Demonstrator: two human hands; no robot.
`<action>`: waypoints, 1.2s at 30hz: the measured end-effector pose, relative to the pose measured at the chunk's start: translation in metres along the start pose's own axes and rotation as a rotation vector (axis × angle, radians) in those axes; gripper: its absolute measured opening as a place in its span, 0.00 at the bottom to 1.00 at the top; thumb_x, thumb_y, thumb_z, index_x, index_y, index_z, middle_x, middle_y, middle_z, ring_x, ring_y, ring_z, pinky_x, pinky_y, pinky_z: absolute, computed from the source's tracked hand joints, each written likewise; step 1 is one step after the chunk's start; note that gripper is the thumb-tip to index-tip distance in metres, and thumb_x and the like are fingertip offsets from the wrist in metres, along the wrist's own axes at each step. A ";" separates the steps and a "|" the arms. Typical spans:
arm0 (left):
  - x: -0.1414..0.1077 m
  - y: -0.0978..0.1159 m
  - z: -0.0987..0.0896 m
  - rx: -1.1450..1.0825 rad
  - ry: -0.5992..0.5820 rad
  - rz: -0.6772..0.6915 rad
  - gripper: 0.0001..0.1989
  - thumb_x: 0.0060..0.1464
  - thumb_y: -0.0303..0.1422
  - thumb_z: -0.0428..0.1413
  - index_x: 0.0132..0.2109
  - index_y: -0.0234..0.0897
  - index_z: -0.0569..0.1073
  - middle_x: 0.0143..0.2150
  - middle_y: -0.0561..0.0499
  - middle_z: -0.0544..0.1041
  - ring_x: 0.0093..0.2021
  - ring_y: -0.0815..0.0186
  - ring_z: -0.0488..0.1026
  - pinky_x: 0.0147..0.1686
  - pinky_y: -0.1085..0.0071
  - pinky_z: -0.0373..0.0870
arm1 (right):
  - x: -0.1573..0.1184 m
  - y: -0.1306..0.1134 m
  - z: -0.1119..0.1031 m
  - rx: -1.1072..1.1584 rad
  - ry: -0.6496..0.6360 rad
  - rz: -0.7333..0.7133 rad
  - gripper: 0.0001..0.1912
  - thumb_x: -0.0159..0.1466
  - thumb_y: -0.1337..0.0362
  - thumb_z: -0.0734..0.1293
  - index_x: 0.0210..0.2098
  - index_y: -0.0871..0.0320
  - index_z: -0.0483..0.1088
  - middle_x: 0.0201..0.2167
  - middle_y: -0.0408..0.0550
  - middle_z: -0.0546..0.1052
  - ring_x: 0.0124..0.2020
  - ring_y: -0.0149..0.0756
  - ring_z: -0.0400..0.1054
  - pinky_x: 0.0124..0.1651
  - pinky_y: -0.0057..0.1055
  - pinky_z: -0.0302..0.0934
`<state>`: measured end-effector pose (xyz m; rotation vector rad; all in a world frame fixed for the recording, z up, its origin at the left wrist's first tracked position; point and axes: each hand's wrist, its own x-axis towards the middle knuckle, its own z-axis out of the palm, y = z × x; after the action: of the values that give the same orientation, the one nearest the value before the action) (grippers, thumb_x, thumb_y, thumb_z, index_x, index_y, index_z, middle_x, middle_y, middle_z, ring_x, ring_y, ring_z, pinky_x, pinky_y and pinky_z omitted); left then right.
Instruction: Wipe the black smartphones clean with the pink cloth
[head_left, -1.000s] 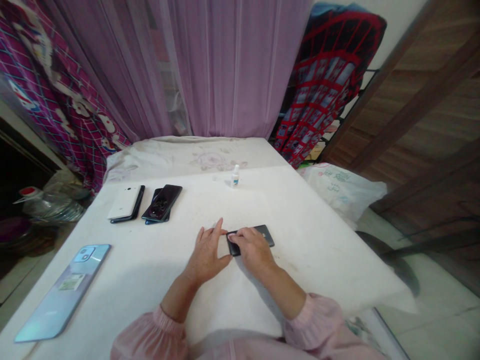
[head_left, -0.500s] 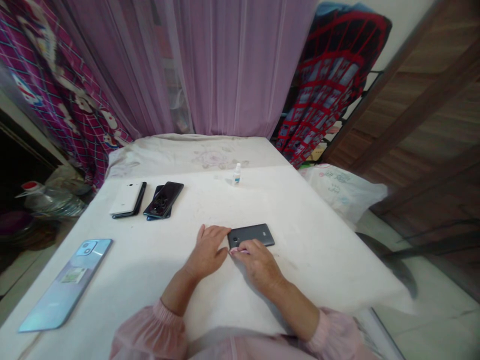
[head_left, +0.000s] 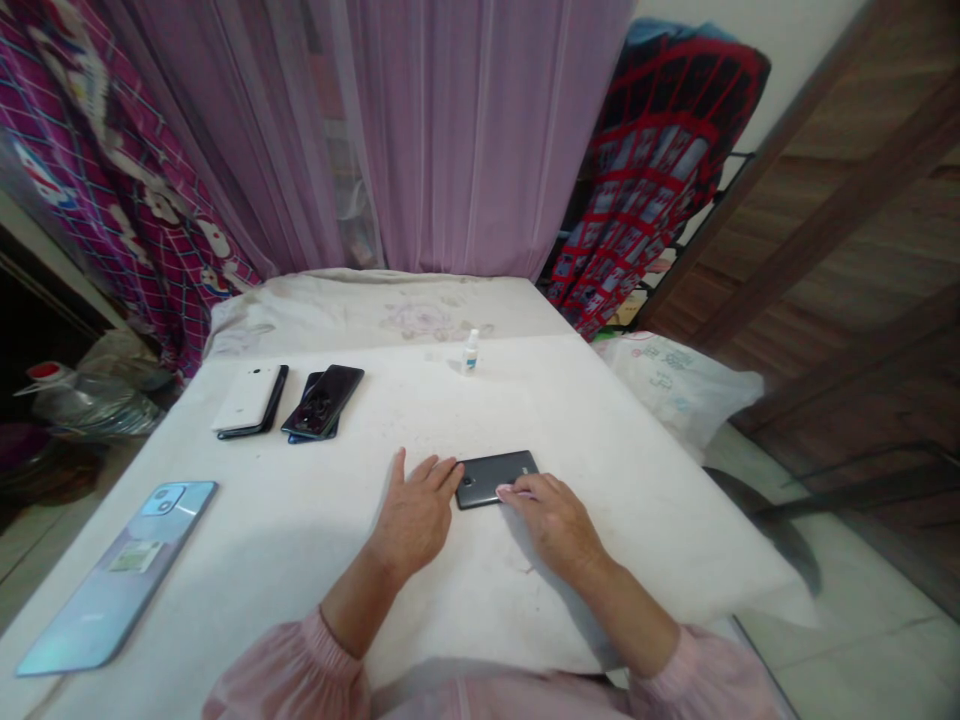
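Note:
A dark grey smartphone lies back side up on the white table, its camera toward the left. My left hand rests on the cloth with fingers spread, the fingertips touching the phone's left end. Pinched in my right hand is a small pinkish cloth, mostly covered by the fingers, which presses on the phone's near edge right of its middle. Beyond the phone stands a small white spray bottle with a blue label.
Two stacks lie at the left: a white phone over a dark one, and a black phone over a blue one. Nearer me is a large light-blue phone. A plastic bag is past the table's right edge, a water jug past the left.
My right hand has slid the cloth rightward along the phone's near edge, away from the camera end. My left hand stays at the left end, its fingers more spread.

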<state>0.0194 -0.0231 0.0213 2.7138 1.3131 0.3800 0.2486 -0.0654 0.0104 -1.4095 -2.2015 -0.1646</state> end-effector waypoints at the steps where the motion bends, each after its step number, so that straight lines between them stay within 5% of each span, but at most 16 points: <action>1: 0.000 0.000 0.000 -0.001 -0.003 -0.001 0.28 0.55 0.22 0.46 0.62 0.43 0.65 0.62 0.48 0.68 0.61 0.51 0.63 0.63 0.37 0.36 | -0.003 0.007 -0.004 -0.018 -0.003 0.012 0.14 0.64 0.71 0.64 0.44 0.48 0.77 0.35 0.46 0.77 0.35 0.33 0.68 0.39 0.30 0.64; 6: 0.000 0.001 0.000 -0.017 -0.007 -0.010 0.29 0.54 0.22 0.46 0.62 0.45 0.65 0.61 0.48 0.69 0.61 0.52 0.63 0.64 0.39 0.39 | -0.008 0.018 -0.009 -0.046 0.015 0.039 0.17 0.64 0.73 0.62 0.44 0.49 0.77 0.36 0.48 0.77 0.36 0.36 0.68 0.39 0.32 0.65; 15: -0.002 -0.001 0.002 -0.007 -0.016 0.005 0.29 0.55 0.22 0.46 0.63 0.46 0.63 0.62 0.49 0.68 0.62 0.53 0.62 0.64 0.41 0.38 | 0.020 -0.048 0.022 0.084 -0.039 -0.097 0.08 0.64 0.66 0.66 0.40 0.49 0.77 0.34 0.46 0.76 0.34 0.33 0.66 0.37 0.29 0.61; 25: -0.001 -0.002 0.004 0.001 -0.021 0.023 0.30 0.54 0.21 0.44 0.63 0.44 0.63 0.63 0.49 0.67 0.63 0.54 0.62 0.64 0.42 0.39 | -0.013 0.028 -0.011 0.058 -0.025 0.055 0.19 0.64 0.73 0.60 0.44 0.48 0.77 0.36 0.47 0.76 0.37 0.35 0.68 0.41 0.31 0.66; 36: 0.000 0.002 0.003 0.098 -0.084 0.013 0.29 0.56 0.21 0.44 0.63 0.41 0.63 0.64 0.49 0.65 0.64 0.57 0.60 0.64 0.46 0.43 | 0.031 0.051 0.025 0.132 0.087 0.197 0.18 0.63 0.72 0.59 0.38 0.51 0.79 0.32 0.47 0.76 0.34 0.36 0.68 0.37 0.31 0.64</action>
<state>0.0215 -0.0236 0.0188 2.7850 1.3257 0.2049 0.2740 -0.0077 -0.0050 -1.5045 -1.9530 -0.0104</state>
